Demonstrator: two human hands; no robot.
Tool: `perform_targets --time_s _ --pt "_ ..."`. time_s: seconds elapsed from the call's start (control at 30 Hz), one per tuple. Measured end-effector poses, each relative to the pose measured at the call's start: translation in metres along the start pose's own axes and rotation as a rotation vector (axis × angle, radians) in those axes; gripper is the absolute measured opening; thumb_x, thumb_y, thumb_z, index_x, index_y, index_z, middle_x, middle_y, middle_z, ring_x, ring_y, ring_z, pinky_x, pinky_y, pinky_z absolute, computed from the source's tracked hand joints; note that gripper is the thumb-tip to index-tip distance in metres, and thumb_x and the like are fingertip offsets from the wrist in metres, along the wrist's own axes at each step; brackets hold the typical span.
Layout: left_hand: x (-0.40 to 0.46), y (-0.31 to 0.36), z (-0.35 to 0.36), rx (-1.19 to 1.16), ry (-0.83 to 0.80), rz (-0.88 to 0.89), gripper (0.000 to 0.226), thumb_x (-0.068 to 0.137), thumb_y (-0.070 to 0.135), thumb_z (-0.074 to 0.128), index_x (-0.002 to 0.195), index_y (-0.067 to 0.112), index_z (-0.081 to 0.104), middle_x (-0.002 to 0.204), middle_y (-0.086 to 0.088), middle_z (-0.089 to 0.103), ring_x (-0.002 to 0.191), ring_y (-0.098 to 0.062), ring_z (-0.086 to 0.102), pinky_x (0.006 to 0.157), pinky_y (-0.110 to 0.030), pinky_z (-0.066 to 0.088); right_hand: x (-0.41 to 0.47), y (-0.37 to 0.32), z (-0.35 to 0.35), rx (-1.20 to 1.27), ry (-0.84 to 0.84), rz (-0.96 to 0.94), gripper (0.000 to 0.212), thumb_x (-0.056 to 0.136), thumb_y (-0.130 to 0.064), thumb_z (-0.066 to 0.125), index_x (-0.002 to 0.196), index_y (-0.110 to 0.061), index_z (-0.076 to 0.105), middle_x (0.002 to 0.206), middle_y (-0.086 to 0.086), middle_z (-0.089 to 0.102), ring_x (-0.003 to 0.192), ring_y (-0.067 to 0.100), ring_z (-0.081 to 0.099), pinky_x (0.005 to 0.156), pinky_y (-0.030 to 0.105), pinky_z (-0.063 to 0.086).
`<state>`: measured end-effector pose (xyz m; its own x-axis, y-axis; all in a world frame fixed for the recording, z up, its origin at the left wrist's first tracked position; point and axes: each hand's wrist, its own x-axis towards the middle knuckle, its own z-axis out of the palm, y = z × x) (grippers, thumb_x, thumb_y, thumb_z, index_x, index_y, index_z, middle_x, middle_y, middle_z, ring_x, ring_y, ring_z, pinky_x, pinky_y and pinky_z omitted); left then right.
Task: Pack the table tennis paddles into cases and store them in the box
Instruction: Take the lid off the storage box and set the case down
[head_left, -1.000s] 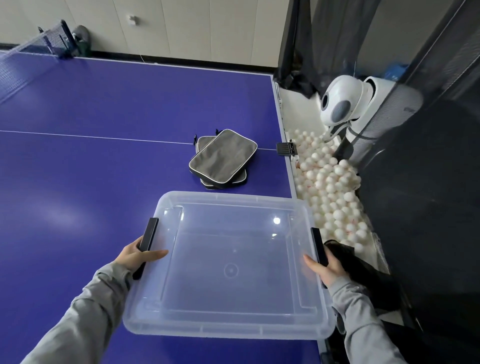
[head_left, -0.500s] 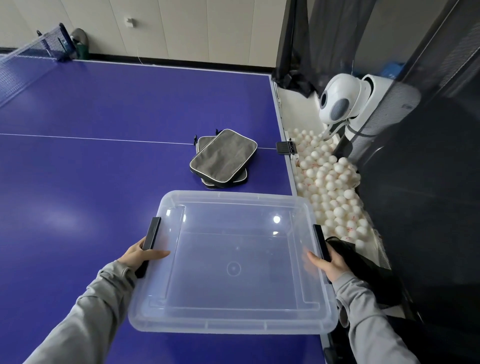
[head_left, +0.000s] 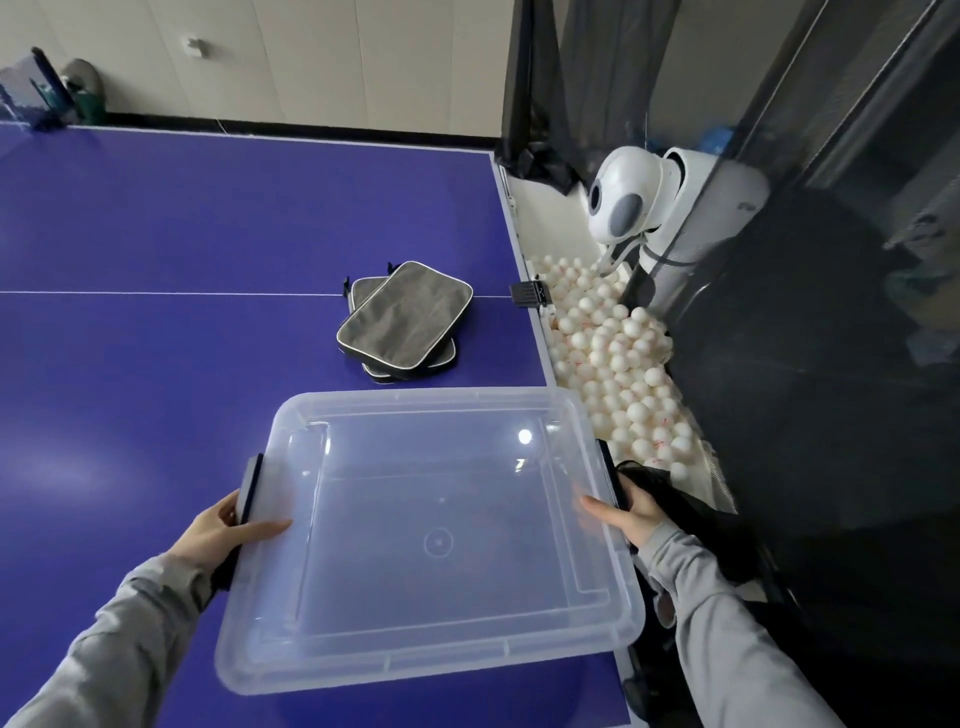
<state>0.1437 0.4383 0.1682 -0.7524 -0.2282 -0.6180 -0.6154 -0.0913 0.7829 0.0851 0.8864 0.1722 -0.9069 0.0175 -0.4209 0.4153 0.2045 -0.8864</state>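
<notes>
Now | hands (head_left: 223, 525) (head_left: 631, 506) grip box (head_left: 431, 670) latches | right fingers hidden

Even, soft indoor light fills the scene, bright enough to show everything on the left and centre clearly. One small round white glare spot sits on the clear plastic box (head_left: 524, 436), with a fainter streak just below it. A pale, hazy sheen spreads over the purple worktop (head_left: 156, 234) at the left. Shadows are faint and short, seen as a thin dark edge under the stacked grey cases (head_left: 405, 319). The right side falls dim behind dark netting (head_left: 831, 364). The wide-angle lens bends straight lines near the edges, and the wall leans. Focus is fairly sharp throughout, slightly soft on the sleeves at the bottom corners.
</notes>
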Motion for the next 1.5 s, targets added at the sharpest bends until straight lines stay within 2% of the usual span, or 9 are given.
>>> perform_targets --time_s 0.1,0.2,0.4,0.57,0.7,1.07,1.23,1.33,1.5 --pt "-0.001 0.001 -0.001 0.027 0.017 0.092 0.1 0.039 0.017 0.093 0.128 0.029 0.049 0.106 -0.006 0.069 0.088 -0.028 0.067 0.07 -0.041 0.055 0.0 0.001 -0.003 -0.137 0.032 -0.049 0.067 0.075 -0.01 0.075 0.133 -0.015 0.044 0.122 -0.001 0.057 0.109 0.013 0.055 0.102 0.031 0.04" --pt "-0.012 0.002 0.002 0.269 0.126 0.263 0.137 0.021 0.055 0.085 0.144 0.032 0.028 0.141 -0.001 0.042 0.129 -0.021 0.042 0.101 -0.043 0.04 -0.002 0.003 -0.005 -0.277 0.092 -0.126 0.084 0.072 -0.021 0.079 0.142 -0.019 0.032 0.132 -0.009 0.043 0.121 0.005 0.041 0.104 0.025 0.031" --pt "-0.033 -0.006 0.017 0.761 0.425 0.504 0.123 0.044 0.084 0.047 0.141 0.01 0.037 0.151 -0.008 0.031 0.143 -0.026 0.017 0.115 -0.044 0.017 -0.008 0.013 0.0 -0.788 0.263 -0.372 0.075 0.072 -0.035 0.077 0.135 -0.011 0.046 0.147 0.014 0.036 0.14 0.029 0.025 0.115 0.044 0.022" --pt "-0.034 -0.02 0.026 0.73 0.479 0.405 0.076 0.071 0.034 0.079 0.133 0.005 0.047 0.143 -0.011 0.039 0.136 -0.031 0.026 0.112 -0.046 0.023 -0.015 0.022 0.013 -0.799 0.291 -0.315 0.074 0.075 -0.055 0.066 0.118 0.004 0.057 0.127 0.026 0.051 0.125 0.044 0.04 0.104 0.045 0.028" --pt "-0.037 -0.021 0.033 0.634 0.396 0.42 0.062 0.075 0.016 0.077 0.128 -0.002 0.05 0.136 -0.019 0.042 0.129 -0.036 0.033 0.11 -0.043 0.026 -0.019 0.018 0.021 -0.681 0.25 -0.282 0.069 0.079 -0.021 0.072 0.133 0.006 0.04 0.142 0.024 0.037 0.136 0.035 0.029 0.113 0.037 0.019" --pt "-0.053 0.001 0.031 0.527 0.334 0.509 0.067 0.073 0.016 0.078 0.13 0.003 0.046 0.126 -0.009 0.043 0.125 -0.028 0.039 0.1 -0.029 0.029 -0.028 -0.016 0.017 -0.533 0.259 -0.406 0.067 0.073 -0.007 0.076 0.128 0.011 0.042 0.131 0.027 0.047 0.126 0.037 0.043 0.105 0.031 0.028" --pt "-0.056 0.034 0.025 0.261 0.282 0.476 0.087 0.077 0.019 0.076 0.146 0.018 0.023 0.122 0.008 0.046 0.105 -0.018 0.055 0.097 -0.033 0.041 -0.016 -0.049 0.02 -0.416 0.287 -0.479 0.073 0.075 -0.012 0.075 0.135 0.005 0.037 0.135 0.02 0.046 0.127 0.031 0.044 0.106 0.025 0.028" --pt "-0.06 0.046 0.018 0.155 0.228 0.423 0.079 0.08 0.018 0.073 0.138 0.038 0.025 0.095 -0.003 0.061 0.062 -0.028 0.063 0.068 -0.047 0.057 -0.009 -0.068 0.033 -0.381 0.289 -0.48 0.074 0.077 -0.016 0.073 0.139 -0.006 0.033 0.11 0.008 0.053 0.092 0.024 0.054 0.079 0.017 0.041" --pt "-0.065 0.058 -0.009 0.209 0.321 0.357 0.078 0.079 0.027 0.073 0.138 0.043 0.023 0.082 -0.01 0.056 0.04 -0.025 0.049 0.043 -0.031 0.048 0.008 -0.09 0.056 -0.383 0.216 -0.341 0.074 0.077 -0.033 0.073 0.138 -0.019 0.033 0.097 0.004 0.05 0.051 0.023 0.053 0.032 0.021 0.04"
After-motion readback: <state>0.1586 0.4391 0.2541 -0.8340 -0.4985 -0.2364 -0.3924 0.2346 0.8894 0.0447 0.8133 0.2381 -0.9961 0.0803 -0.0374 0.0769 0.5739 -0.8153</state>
